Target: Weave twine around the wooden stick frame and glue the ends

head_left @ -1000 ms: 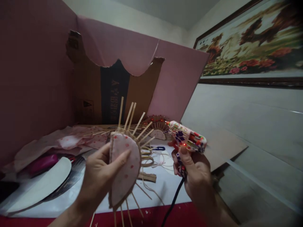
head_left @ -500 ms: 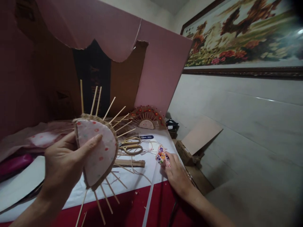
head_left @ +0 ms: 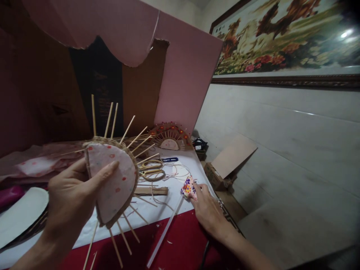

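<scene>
My left hand (head_left: 70,198) grips a half-round cardboard piece (head_left: 114,191), thumb on its face and fingers behind. White cloth with red dots covers the piece, twine runs along its curved edge, and thin wooden sticks (head_left: 128,129) radiate from it. Over on the right, my right hand (head_left: 209,213) is closed around a flower-patterned glue gun (head_left: 188,187) low over the table. A long clear glue stick (head_left: 164,234) extends from it toward me. Between the hands lie gold-handled scissors (head_left: 152,174) and a cardboard strip (head_left: 154,191). The gun's nozzle is not visible.
A similar half-round piece with sticks (head_left: 170,144) stands at the table's back. Beside the scissors are a blue cutter (head_left: 170,159) and loose twine (head_left: 180,170). A large pink cardboard box (head_left: 182,78) rises behind. Flattened cardboard (head_left: 233,155) leans right of the table.
The view has shifted slightly, so the scene sits a little further left. The glue stick has swung leftward at its near end. Both hands keep their holds.
</scene>
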The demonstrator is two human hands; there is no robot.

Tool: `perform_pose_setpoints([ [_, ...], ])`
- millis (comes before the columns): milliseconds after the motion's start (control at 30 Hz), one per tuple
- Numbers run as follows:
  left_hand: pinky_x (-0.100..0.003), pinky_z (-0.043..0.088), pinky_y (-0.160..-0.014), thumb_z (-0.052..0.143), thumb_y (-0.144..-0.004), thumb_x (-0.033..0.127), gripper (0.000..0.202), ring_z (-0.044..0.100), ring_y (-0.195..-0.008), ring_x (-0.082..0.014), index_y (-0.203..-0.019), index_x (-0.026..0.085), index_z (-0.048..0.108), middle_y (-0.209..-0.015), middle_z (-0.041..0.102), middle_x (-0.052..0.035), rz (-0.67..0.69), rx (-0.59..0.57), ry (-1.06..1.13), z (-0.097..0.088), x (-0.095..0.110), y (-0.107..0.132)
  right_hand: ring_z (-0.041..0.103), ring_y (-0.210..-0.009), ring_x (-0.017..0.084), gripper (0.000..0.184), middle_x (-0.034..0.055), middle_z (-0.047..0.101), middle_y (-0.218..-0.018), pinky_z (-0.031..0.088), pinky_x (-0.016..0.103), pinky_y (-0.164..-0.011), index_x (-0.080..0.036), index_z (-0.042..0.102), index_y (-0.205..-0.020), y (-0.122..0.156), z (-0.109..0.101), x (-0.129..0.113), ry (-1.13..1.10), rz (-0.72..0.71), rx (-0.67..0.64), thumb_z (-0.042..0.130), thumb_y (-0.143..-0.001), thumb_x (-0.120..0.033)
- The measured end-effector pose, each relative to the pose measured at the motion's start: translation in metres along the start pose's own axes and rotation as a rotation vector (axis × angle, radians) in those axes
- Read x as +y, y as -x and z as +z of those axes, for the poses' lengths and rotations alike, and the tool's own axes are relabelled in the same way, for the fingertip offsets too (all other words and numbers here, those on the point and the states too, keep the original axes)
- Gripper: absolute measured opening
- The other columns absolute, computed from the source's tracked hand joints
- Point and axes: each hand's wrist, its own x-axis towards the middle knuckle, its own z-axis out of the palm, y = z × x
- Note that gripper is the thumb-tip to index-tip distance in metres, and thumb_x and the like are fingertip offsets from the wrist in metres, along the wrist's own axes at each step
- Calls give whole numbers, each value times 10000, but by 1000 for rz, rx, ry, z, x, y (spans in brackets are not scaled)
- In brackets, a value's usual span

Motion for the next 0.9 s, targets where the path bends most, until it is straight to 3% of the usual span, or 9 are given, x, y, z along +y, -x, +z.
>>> perform_pose_setpoints([
  [233, -127, 485, -444, 822, -577, 385, 375, 607, -571, -102, -902, 219, 736, -732, 728, 26, -14, -35, 17, 3, -3, 4, 614, -984, 246, 500, 150, 536, -1179, 491, 339, -823, -139, 371, -1403, -13, 14, -5, -39, -71, 27, 473, -921, -223],
  [333, -159, 504, -458, 825, -578, 383, 401, 611, -572, -118, -924, 210, 722, -747, 729, 13, -46, -107, 83, 3, -6, 6, 588, -1009, 301, 444, 170, 583, -1141, 476, 422, -848, -121, 493, -1313, -15, 5, -7, 46, -156, 109, 547, -887, -235],
  [400, -183, 522, -485, 821, -591, 378, 396, 628, -592, -133, -930, 207, 708, -762, 730, 5, -85, -189, 155, 3, -4, 11, 579, -982, 314, 315, 158, 622, -1074, 466, 458, -831, -132, 599, -1167, -15, -15, -14, 46, -291, 265, 575, -870, -231],
  [467, -197, 526, -493, 808, -615, 372, 356, 638, -590, -143, -911, 206, 699, -739, 725, 4, -135, -277, 228, 3, 0, 19, 582, -931, 265, 233, 119, 637, -1009, 465, 420, -807, -161, 610, -1104, -13, -41, -30, -90, -516, 498, 553, -880, -183],
  [533, -187, 506, -464, 799, -628, 362, 316, 633, -556, -144, -880, 200, 696, -682, 710, 3, -158, -317, 257, 5, 6, 30, 581, -895, 233, 264, 98, 632, -960, 460, 390, -778, -169, 595, -1112, -8, -68, -52, -238, -706, 730, 554, -858, -109],
  [567, -181, 504, -470, 793, -637, 351, 291, 640, -565, -146, -866, 199, 698, -676, 708, 1, -154, -329, 259, 6, 8, 35, 579, -893, 225, 293, 89, 629, -951, 456, 384, -776, -179, 596, -1110, -5, -79, -64, -289, -769, 771, 552, -840, -74],
  [700, -219, 541, -532, 763, -671, 304, 258, 670, -623, -176, -904, 206, 711, -753, 730, -25, -38, -441, 284, 8, 9, 51, 579, -870, 226, 258, 76, 638, -922, 449, 389, -755, -203, 610, -1051, -1, -96, -104, -457, -858, 688, 549, -819, -108],
  [800, -222, 544, -558, 757, -674, 282, 282, 673, -647, -179, -945, 218, 713, -750, 724, -18, 3, -443, 280, 10, 7, 57, 583, -794, 206, 127, 56, 651, -841, 442, 373, -721, -201, 631, -924, -6, -91, -120, -560, -785, 626, 553, -839, -148],
  [900, -216, 533, -552, 756, -669, 299, 273, 656, -628, -171, -924, 208, 715, -682, 689, -4, -26, -389, 255, 11, 8, 60, 582, -650, 150, 78, 18, 649, -712, 453, 301, -618, -197, 625, -831, -12, -91, -128, -778, -635, 400, 556, -866, -204],
])
